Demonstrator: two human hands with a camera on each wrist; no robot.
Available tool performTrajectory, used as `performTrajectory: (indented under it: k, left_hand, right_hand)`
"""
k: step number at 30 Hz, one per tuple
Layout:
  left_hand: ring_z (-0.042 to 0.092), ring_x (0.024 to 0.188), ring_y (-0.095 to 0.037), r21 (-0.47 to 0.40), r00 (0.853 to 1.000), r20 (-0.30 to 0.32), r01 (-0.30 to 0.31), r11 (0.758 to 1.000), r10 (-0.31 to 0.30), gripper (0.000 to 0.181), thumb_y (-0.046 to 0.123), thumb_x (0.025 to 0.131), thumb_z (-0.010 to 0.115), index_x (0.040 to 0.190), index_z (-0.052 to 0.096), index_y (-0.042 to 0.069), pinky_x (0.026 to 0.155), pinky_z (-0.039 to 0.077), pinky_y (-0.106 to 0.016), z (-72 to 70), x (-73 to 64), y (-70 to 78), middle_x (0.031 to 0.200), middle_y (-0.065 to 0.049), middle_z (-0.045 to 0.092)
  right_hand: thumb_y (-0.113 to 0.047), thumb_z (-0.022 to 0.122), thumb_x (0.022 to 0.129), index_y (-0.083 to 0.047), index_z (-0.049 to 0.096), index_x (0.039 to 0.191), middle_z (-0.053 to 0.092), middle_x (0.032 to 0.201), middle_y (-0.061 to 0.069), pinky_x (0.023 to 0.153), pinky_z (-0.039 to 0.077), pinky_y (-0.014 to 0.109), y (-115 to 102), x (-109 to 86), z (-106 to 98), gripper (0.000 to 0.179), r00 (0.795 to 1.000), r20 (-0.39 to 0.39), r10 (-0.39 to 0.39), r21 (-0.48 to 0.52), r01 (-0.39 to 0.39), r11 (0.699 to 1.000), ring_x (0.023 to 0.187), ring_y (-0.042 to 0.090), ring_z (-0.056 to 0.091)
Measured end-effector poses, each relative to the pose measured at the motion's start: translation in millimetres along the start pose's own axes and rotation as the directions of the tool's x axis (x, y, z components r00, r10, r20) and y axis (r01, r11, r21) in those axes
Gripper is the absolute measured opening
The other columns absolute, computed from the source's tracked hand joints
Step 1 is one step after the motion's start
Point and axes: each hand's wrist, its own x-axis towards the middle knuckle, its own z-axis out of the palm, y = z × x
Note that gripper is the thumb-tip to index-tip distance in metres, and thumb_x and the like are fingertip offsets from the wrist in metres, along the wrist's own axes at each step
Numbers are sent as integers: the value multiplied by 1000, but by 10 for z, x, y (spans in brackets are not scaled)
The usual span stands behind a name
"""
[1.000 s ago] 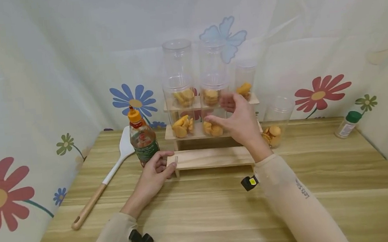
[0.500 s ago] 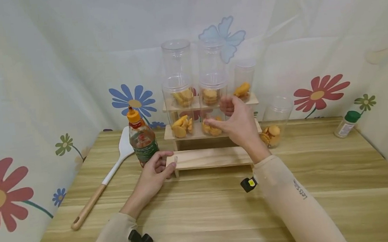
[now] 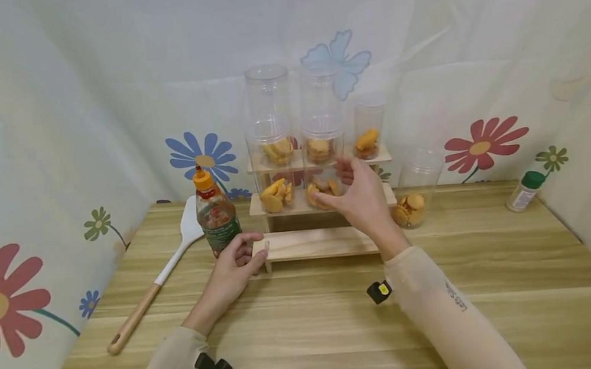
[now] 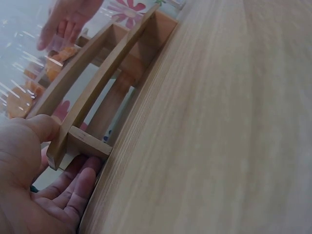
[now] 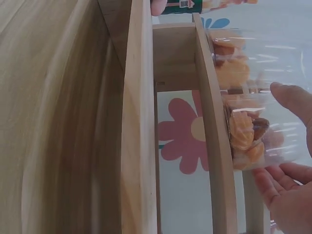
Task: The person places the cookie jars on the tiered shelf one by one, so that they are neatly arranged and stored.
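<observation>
A stepped wooden display rack [image 3: 306, 241] stands mid-table, with clear jars of orange-brown biscuits on its upper steps. My left hand [image 3: 233, 269] grips the left end of its lowest step; in the left wrist view the thumb lies on the board and the fingers [image 4: 80, 190] curl beneath by the leg. On the middle step, my right hand [image 3: 365, 198] is curved around a clear jar [image 3: 320, 167], thumb at its front and fingers at its right. The right wrist view has the same jar [image 5: 248, 134] between thumb and fingers; how firmly they press cannot be told.
A sauce bottle [image 3: 218, 218] stands close to my left hand, beside a white spatula [image 3: 175, 264]. Right of the rack is another biscuit jar [image 3: 411, 200]. A green-capped shaker [image 3: 525, 192] stands near the right edge. A floral curtain [image 3: 103, 78] hangs behind.
My right hand has slid slightly down along the jar. The left hand keeps its hold on the rack's end, and the jars stay in place.
</observation>
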Motion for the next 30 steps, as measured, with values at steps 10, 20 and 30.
performTrajectory:
  k: [10, 20, 30]
  left_hand:
    - [70, 93, -26, 0, 1000, -3, -4, 1000, 4, 42, 29, 112, 73, 149, 62, 14, 77, 59, -30, 8, 6, -3, 110, -17, 71]
    - [70, 93, -26, -9, 1000, -4, -5, 1000, 5, 42, 27, 112, 73, 149, 62, 13, 78, 60, -31, 0, 16, -13, 110, -18, 71]
    - [69, 92, -26, -15, 1000, 4, 0, 1000, 0, 41, 27, 112, 72, 149, 62, 13, 78, 60, -31, 10, 16, -15, 110, -17, 71]
  right_hand:
    - [-23, 97, 91, 0, 50, 160, 62, 152, 14, 121, 47, 52, 73, -87, -316, 87, 996, -23, -89, 149, 91, 985, 139, 33, 59]
    - [-20, 96, 90, -4, 53, 160, 63, 154, 12, 119, 47, 52, 185, -228, -818, 84, 979, -133, -156, 50, 163, 985, 140, 31, 59]
    - [-19, 95, 91, -14, 52, 165, 61, 160, 6, 115, 44, 27, 396, -288, -1280, 85, 957, -287, -48, 14, 55, 998, 144, 28, 58]
